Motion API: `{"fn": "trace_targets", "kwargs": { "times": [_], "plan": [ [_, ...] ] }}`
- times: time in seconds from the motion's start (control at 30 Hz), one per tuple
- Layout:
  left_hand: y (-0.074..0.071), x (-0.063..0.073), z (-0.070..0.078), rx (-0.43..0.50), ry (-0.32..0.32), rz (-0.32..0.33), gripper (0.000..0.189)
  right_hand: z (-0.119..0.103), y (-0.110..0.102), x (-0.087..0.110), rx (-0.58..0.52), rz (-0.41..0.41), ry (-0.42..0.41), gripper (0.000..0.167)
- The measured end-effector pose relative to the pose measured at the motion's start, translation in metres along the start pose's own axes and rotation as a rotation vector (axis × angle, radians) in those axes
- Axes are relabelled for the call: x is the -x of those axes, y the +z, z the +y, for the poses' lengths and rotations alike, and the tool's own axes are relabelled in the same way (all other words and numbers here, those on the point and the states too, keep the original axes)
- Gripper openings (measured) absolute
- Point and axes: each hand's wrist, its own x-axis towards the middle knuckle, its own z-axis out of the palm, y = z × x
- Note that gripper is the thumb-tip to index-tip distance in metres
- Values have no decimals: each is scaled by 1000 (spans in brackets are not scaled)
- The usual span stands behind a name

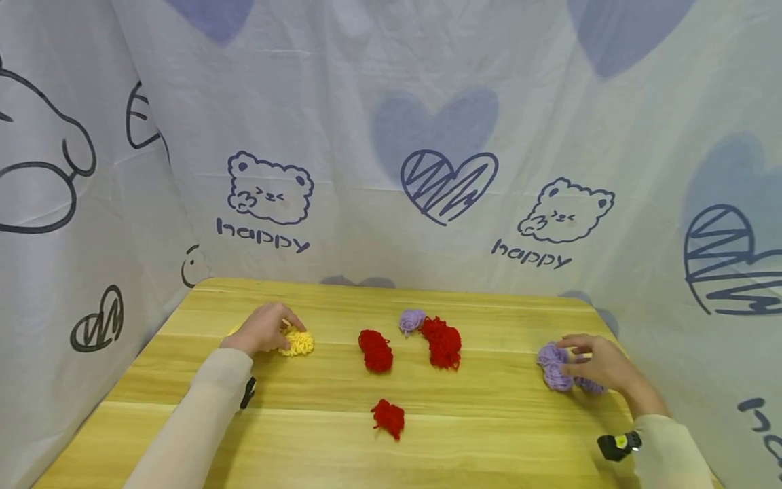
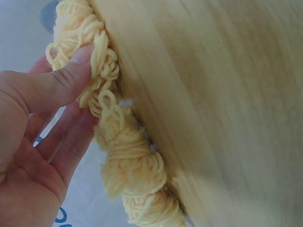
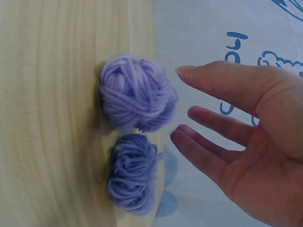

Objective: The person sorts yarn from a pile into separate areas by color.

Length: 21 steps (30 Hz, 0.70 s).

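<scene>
At the left of the table, my left hand (image 1: 266,329) pinches a bundle of yellow yarn (image 1: 299,343), its thumb laid across the strands in the left wrist view. More yellow yarn (image 2: 130,165) lies in a row beside that bundle. Over on the right side, my right hand (image 1: 600,363) hovers above two purple yarn balls, fingers apart and holding nothing. The lighter purple ball (image 3: 137,92) is nearest its fingertips in the right wrist view. The darker purple ball (image 3: 135,175) sits right beside it.
Mid-table lie a red yarn bundle (image 1: 375,351), a larger red clump (image 1: 441,343) and a small purple ball (image 1: 412,320) touching or close to that clump. Another red bundle (image 1: 388,418) is nearer the front. A printed cloth (image 1: 354,224) hangs behind the wooden table (image 1: 489,435).
</scene>
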Motion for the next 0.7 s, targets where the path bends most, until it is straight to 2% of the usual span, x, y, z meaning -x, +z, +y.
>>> {"fn": "trace_targets", "kwargs": {
  "times": [0.47, 0.7],
  "plan": [
    [2, 0, -1, -1, -3, -6, 34, -14, -1, -5, -65, 4, -13, 45],
    [0, -1, -1, 1, 0, -1, 35, -25, 1, -11, -91, 13, -94, 44]
  ]
}}
